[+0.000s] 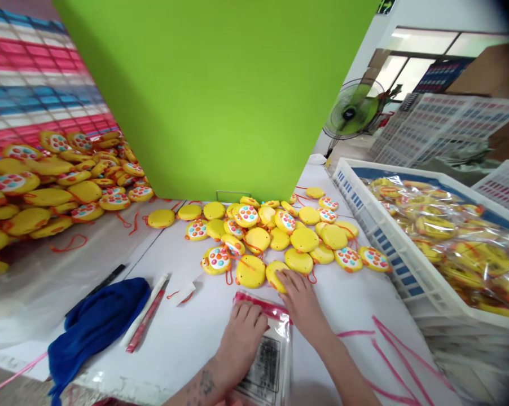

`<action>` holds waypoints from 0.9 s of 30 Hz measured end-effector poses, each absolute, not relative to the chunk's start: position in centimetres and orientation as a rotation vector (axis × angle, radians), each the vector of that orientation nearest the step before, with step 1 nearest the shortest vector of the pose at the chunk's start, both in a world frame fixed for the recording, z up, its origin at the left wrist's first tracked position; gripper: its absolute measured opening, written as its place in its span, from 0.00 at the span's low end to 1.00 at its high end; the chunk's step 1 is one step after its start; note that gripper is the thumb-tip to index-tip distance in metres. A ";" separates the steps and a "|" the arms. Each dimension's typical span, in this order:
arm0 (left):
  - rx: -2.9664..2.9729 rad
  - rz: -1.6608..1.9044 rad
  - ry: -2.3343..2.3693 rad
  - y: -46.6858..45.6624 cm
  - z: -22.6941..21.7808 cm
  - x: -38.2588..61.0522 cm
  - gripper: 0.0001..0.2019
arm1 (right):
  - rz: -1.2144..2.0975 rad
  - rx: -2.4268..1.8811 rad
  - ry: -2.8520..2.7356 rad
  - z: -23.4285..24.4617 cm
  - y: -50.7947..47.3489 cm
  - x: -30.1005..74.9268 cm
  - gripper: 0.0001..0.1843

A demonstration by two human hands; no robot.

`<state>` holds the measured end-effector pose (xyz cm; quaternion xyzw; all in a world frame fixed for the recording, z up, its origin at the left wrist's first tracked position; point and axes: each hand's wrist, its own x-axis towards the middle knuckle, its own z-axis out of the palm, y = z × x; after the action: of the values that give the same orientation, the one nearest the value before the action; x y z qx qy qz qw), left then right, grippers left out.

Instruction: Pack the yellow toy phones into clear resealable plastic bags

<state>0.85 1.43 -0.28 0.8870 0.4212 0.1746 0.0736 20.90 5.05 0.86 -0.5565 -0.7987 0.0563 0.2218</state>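
Note:
My left hand (246, 322) is closed on the top of a clear plastic bag (275, 352) with a red band and a dark printed panel, lying on the table before me. My right hand (297, 293) has its fingers curled over the edge of a yellow duck-shaped toy (275, 275) at the front of a loose pile. In that pile several duck-shaped toys (251, 270) lie plain side up; others, such as the toy (217, 260) at the left, show a white face with coloured dots. Orange cord loops hang from some of them.
A green board (229, 101) stands behind the pile. More toys (47, 197) are heaped at left. A blue cloth (97, 327), a black pen (96, 288) and a red-and-white pen (147, 321) lie nearby. At right stands a white crate (390, 265) of bagged toys; a fan (350, 113) is behind.

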 end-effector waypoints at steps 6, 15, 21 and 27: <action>2.494 0.589 1.163 1.3 -0.1 0.6 0.09 | 0.343 -1.583 -1.946 0.3 1.8 24.0 0.21; 2.394 0.579 1.265 1.5 -1.1 0.6 0.29 | 0.561 -1.742 -1.602 -1.2 4.8 21.0 0.35; 2.208 0.564 1.347 2.0 -0.8 0.6 0.30 | 1.133 -1.520 -1.136 0.4 3.1 23.5 0.29; 2.331 0.550 1.233 1.9 0.4 0.5 0.14 | 1.314 -1.234 -0.869 2.3 2.2 23.9 0.30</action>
<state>0.48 1.89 0.39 0.8438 0.4462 0.1990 0.2219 23.89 2.16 2.34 -0.5192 -0.3656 0.5528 0.5397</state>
